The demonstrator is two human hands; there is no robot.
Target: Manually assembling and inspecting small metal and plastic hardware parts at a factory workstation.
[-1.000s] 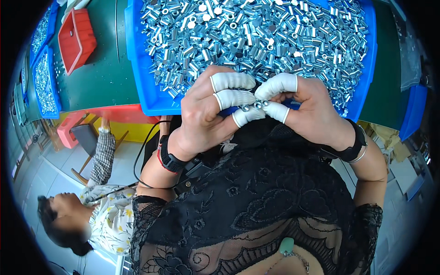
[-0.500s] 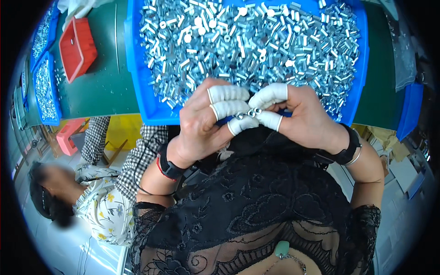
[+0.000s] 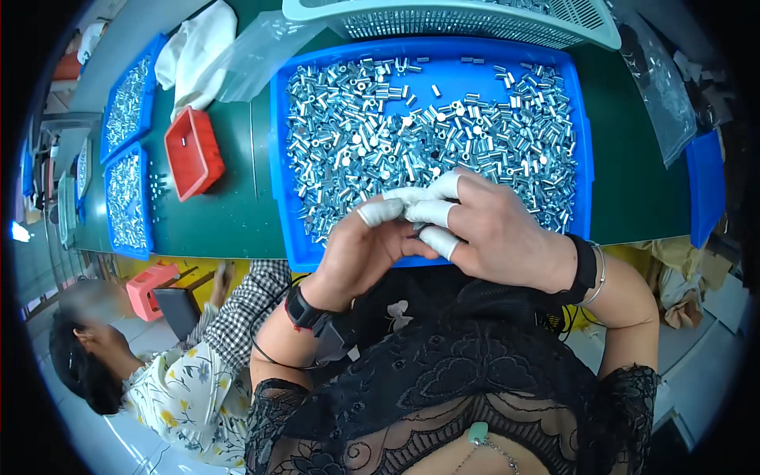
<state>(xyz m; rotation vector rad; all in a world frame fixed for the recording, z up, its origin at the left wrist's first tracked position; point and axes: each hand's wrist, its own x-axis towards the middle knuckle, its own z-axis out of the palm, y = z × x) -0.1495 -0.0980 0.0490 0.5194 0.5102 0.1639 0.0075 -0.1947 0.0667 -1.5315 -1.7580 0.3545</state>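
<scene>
Over the near part of a blue tray [image 3: 587,170], my two hands meet fingertip to fingertip. White finger covers sit on several fingers of both. My left hand [image 3: 360,249] has its palm turned partly upward, with thumb and fingers curled in. From the right, my right hand [image 3: 503,233] pinches at the same spot, back of the hand up. A bit of grey metal shows between the fingertips; the fingers hide most of the small metal sleeves there. Loose metal sleeves [image 3: 475,142] of the same kind, short tubes with flanged ends, heap in the tray.
A pale perforated basket [image 3: 475,30] stands beyond the tray. To the left are a red bin [image 3: 192,154], a white cloth [image 3: 202,51], a clear plastic bag [image 3: 265,51] and blue trays [image 3: 145,210] of metal parts. A co-worker [image 3: 170,356] sits at lower left.
The view has shifted, bringing the basket in at the top. My left palm has turned upward, and my right hand has come over the fingertips, covering the row of sleeves that showed before.
</scene>
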